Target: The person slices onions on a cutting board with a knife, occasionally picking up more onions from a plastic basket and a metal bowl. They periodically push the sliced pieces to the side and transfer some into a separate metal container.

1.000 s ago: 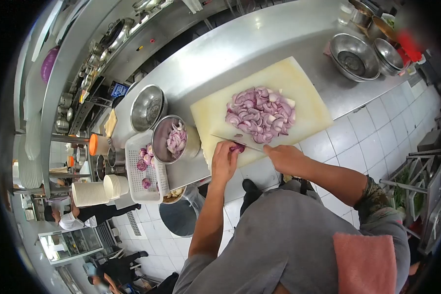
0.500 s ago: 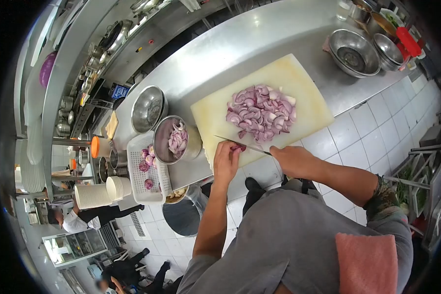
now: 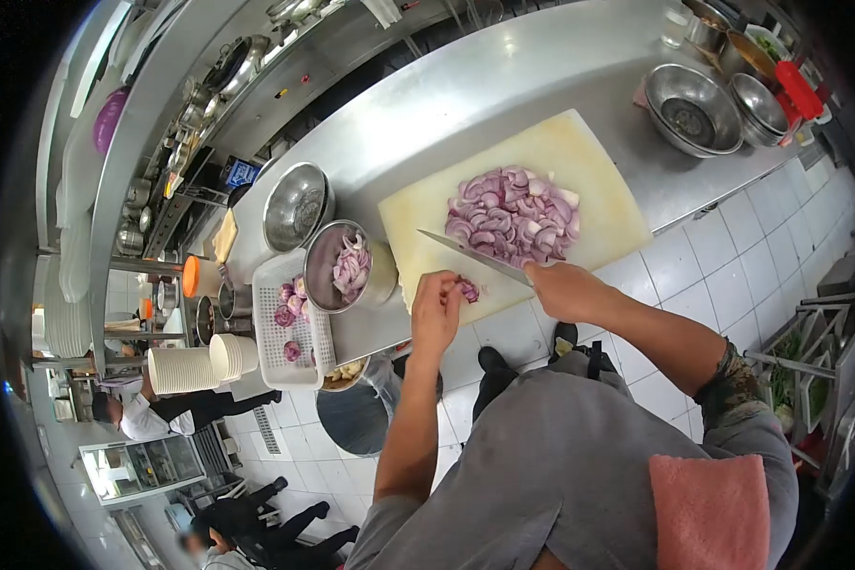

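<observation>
My right hand (image 3: 566, 291) is wrapped round the handle of a kitchen knife (image 3: 470, 254). Its blade points left across the white cutting board (image 3: 404, 217), between the onion pile and my other hand. Near the board's front edge, the curled fingers of my left hand (image 3: 434, 312) hold a small piece of red onion (image 3: 467, 289) against the board. A heap of sliced red onion (image 3: 513, 217) covers the board's middle. More slices lie in a steel pot (image 3: 384, 270) left of the board.
A white plastic basket (image 3: 268, 353) with several whole red onions sits beside the pot. Steel bowls (image 3: 294, 204) (image 3: 698, 109) stand on the steel counter (image 3: 389, 123). A dark bin (image 3: 351, 420) is below the counter edge. Two people (image 3: 161, 418) (image 3: 256, 522) are at the lower left.
The knife has moved up and away from the onion piece, toward the pile, its blade now showing broader. My left hand stays beside the piece, which is more exposed. The view has shifted slightly.
</observation>
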### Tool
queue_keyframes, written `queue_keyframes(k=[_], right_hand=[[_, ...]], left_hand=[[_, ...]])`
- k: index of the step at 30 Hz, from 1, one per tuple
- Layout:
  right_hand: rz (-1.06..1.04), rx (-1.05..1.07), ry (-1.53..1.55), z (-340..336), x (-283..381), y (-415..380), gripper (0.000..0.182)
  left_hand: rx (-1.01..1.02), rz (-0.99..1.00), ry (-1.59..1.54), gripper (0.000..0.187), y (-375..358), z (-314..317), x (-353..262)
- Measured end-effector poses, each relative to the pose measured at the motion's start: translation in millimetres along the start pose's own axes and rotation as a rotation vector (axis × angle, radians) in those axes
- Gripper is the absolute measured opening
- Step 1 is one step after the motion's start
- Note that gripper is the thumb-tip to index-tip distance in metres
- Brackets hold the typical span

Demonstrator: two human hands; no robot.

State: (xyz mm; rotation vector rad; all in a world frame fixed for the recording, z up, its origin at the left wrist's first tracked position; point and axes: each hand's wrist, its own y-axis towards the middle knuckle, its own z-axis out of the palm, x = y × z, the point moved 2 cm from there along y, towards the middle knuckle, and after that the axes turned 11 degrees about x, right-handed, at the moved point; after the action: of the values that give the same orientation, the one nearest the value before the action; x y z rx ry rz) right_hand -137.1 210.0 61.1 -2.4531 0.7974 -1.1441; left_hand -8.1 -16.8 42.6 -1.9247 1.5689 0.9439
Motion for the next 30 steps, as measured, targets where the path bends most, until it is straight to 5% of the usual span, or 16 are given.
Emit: queue_keyframes(k=[3, 15, 30], right_hand=[[0.022, 0.091, -0.022, 3, 8, -15, 0.037], [-0.111, -0.042, -0.079, 11, 10, -10, 0.030], [0.000, 0.076, -0.072, 10, 19, -28, 0.031]], left_hand=[[0.176, 0.198, 0.033, 0.017, 4, -4, 8], [0.020, 0.086, 0.034, 0.020, 8, 18, 14], [-0.055, 0.143, 0.059, 0.007, 5, 14, 13]])
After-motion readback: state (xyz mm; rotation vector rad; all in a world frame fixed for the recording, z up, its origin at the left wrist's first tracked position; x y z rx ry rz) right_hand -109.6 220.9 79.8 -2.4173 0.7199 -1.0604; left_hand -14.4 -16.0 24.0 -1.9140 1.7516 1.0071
